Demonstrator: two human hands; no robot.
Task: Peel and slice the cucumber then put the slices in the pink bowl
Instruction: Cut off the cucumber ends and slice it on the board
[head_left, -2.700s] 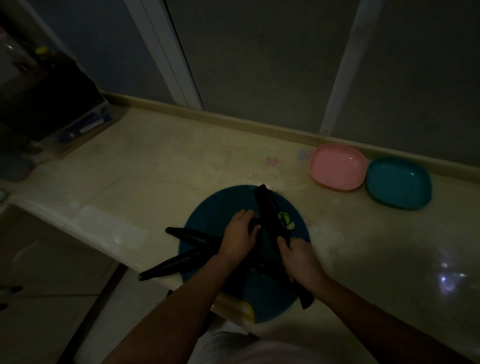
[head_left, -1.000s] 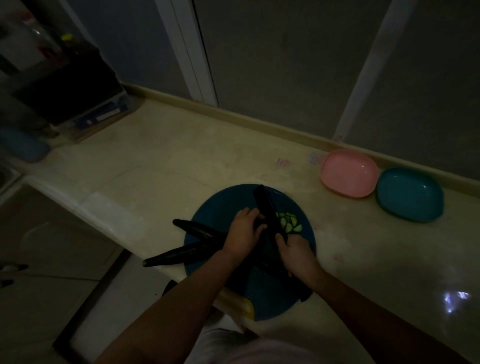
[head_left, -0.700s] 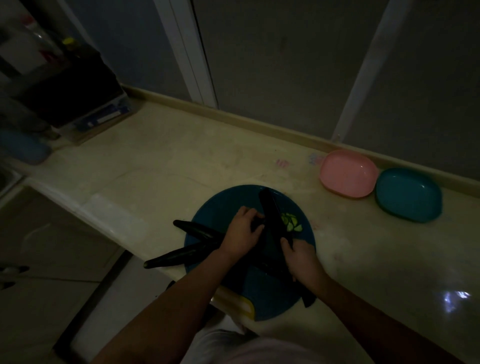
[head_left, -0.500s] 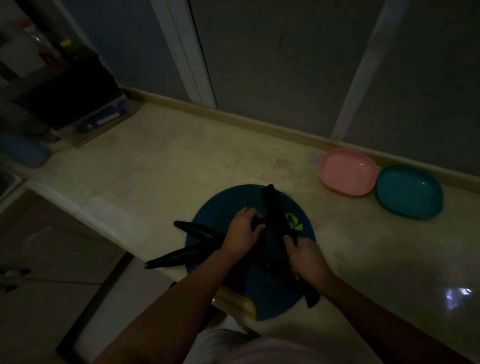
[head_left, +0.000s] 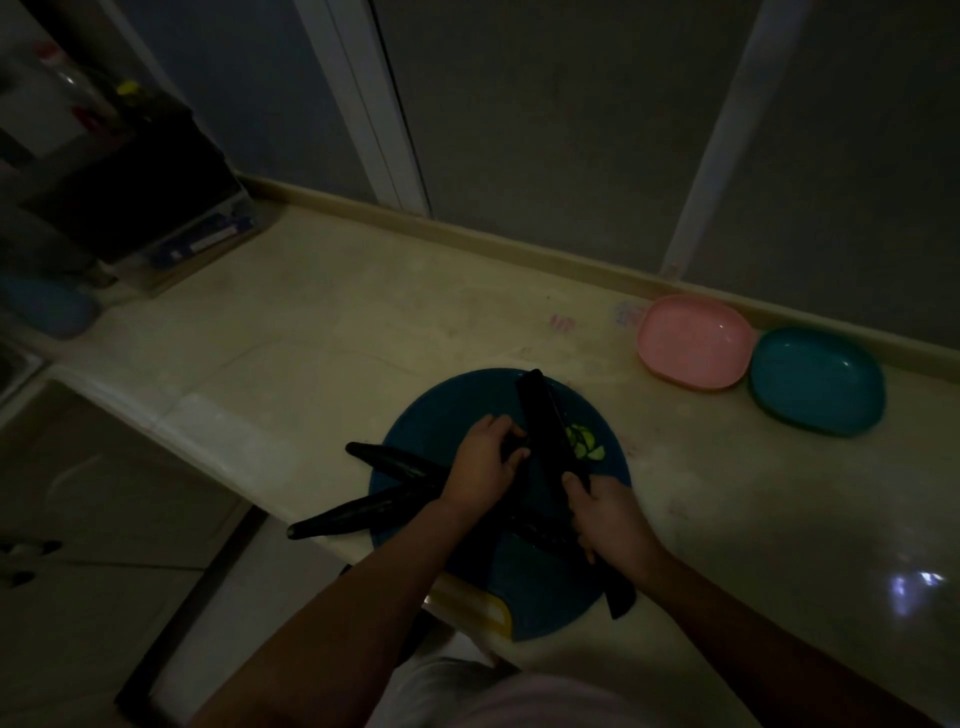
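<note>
**A:** Dark kitchen knife (head_left: 545, 421), handle wrapped in the right hand (head_left: 608, 519). The left hand (head_left: 483, 462) curls its fingers over the dark cucumber (head_left: 514, 446), just left of the blade. How far along is it?

**B:** Early in the slicing, I'd say. Only a few pale green cucumber slices (head_left: 584, 441) lie right of the blade on the round dark-blue cutting board (head_left: 441, 415).

**A:** And the oval pink plastic bowl (head_left: 696, 340)?

**B:** Far right, with no slices in it. Two whole dark cucumbers (head_left: 395, 462) lie on the left. Whether anything is peeled, I cannot tell in this gloom.
</note>
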